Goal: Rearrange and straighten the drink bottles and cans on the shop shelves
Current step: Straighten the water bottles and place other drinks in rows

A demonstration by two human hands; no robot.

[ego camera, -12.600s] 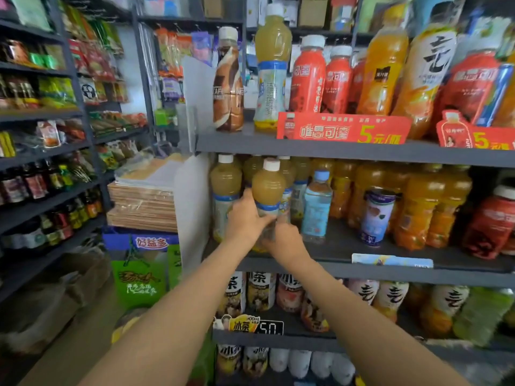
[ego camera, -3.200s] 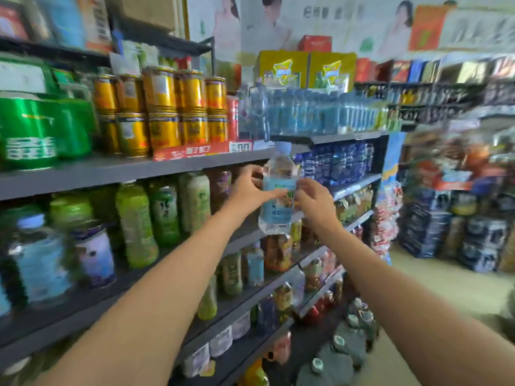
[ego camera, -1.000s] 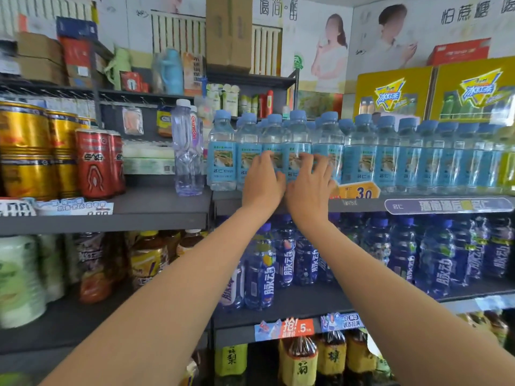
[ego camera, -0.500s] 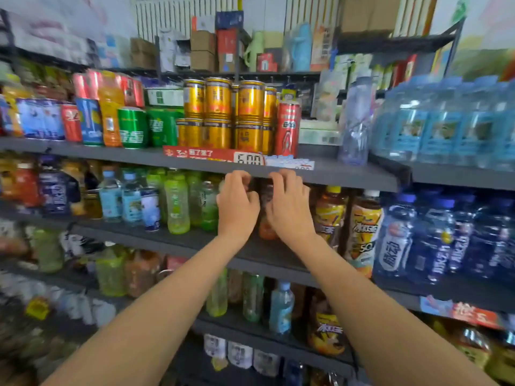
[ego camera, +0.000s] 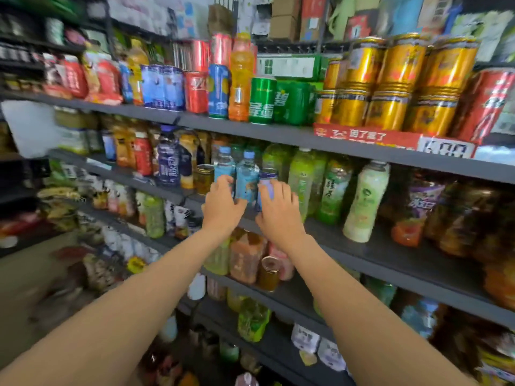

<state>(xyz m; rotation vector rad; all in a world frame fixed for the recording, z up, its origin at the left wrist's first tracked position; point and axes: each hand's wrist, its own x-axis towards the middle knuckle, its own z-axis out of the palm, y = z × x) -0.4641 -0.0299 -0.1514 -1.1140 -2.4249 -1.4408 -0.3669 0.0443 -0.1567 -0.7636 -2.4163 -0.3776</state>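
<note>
Reaching in from the bottom of the frame, both bare forearms converge on the middle dark grey metal shelf [ego camera: 362, 246]; the left hand [ego camera: 223, 208] sits at the shelf's front edge with its fingers curled toward the nearer of two pale blue-labelled clear plastic water bottles [ego camera: 246, 181], touching its left side as far as I can tell, though motion blur makes it hard to say whether it's really gripping; the right hand [ego camera: 278, 211] is just to the right of that bottle, fingers spread loosely over the small purple-labelled can [ego camera: 268, 182], nothing clearly clamped; the bottle stands upright, long axis vertical, right between the two hands and slightly beyond the knuckles, so both are about equally near; behind it the second water bottle [ego camera: 224, 164]; my guess is the next move is a squeeze from both sides.
</note>
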